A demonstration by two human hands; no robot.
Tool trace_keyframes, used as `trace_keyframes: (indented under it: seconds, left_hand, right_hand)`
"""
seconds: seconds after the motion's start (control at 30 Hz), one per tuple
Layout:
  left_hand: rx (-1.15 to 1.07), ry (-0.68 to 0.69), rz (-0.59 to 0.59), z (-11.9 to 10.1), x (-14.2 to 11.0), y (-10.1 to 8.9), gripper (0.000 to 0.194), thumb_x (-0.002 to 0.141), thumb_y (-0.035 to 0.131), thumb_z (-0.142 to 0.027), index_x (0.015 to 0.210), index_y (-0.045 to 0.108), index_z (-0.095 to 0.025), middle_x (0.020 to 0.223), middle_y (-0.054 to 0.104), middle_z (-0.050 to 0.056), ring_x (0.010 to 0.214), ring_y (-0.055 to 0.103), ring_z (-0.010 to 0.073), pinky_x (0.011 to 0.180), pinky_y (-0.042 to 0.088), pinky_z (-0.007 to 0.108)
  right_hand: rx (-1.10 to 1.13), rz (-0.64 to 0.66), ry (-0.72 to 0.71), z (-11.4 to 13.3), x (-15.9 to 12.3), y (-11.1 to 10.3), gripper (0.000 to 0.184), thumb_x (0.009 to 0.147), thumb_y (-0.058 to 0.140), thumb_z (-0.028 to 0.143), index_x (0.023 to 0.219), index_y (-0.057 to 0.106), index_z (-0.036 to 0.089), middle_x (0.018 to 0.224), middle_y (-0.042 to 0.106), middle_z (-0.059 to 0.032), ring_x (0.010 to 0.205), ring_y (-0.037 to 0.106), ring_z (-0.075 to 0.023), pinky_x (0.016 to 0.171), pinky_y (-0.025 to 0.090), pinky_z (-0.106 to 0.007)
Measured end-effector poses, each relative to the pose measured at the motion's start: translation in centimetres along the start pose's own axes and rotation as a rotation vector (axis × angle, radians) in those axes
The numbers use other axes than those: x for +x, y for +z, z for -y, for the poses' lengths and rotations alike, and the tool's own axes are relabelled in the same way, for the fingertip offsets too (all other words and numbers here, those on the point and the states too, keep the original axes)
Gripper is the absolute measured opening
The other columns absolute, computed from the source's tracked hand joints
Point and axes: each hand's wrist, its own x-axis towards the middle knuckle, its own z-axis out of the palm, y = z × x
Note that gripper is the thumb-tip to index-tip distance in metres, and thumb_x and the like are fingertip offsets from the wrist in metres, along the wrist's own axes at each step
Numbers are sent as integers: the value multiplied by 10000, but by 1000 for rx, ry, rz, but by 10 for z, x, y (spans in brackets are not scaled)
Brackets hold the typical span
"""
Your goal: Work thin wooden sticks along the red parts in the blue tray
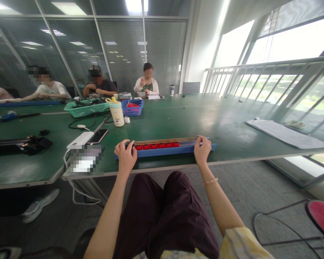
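Note:
A long blue tray (164,153) lies lengthwise near the table's front edge. Inside its left and middle part sits a row of several red blocks (157,145). Thin yellowish strands (164,140), perhaps wires, stretch along the top, running between my two hands. My left hand (126,154) is at the tray's left end, fingers curled closed by the strands' ends, with something small and dark at the fingertips. At the right end, my right hand (202,149) pinches the other end of the strands, its wrist over the table edge.
Left of the tray are a phone (98,136), a white power bank (80,140) with cables and a yellow-lidded cup (116,113). Farther back stand a green basket (88,110) and a blue basket (132,109). A clipboard (286,133) lies right. Several people sit across.

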Motion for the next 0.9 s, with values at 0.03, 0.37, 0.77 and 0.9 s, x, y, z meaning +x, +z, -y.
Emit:
trace_keyframes:
  seconds: [0.03, 0.37, 0.77, 0.9]
  left_hand:
    - [-2, -1, 1, 0, 0, 0, 327, 907, 498, -261, 1158, 704, -220, 1281, 568, 138, 1188, 436, 335, 953, 357, 487]
    - [9, -14, 7, -2, 1, -2, 333, 919, 505, -264, 1196, 686, -228, 1281, 570, 127, 1186, 430, 317, 962, 354, 459]
    - [21, 18, -14, 1, 0, -1, 321, 925, 499, -268, 1163, 705, -211, 1263, 574, 131, 1169, 443, 324, 956, 364, 470]
    - [6, 14, -17, -1, 0, -2, 326, 922, 501, -261, 1183, 693, -225, 1257, 575, 128, 1165, 444, 322, 954, 366, 469]
  right_hand:
    - [-3, -1, 0, 0, 0, 0, 331, 970, 407, 324, 957, 704, 178, 936, 725, -130, 891, 594, -268, 890, 428, -427]
    - [-200, -11, 122, 15, -3, -5, 336, 954, 408, 341, 1050, 678, 165, 877, 717, -99, 978, 571, -257, 1122, 267, -519]
    - [-182, 59, 121, 14, -2, -4, 362, 953, 386, 336, 1083, 662, 142, 778, 700, -111, 913, 594, -267, 1074, 322, -480]
    - [-189, 64, 85, 14, -2, -3, 390, 966, 361, 354, 1092, 667, 147, 853, 705, -122, 922, 585, -265, 1075, 317, -482]
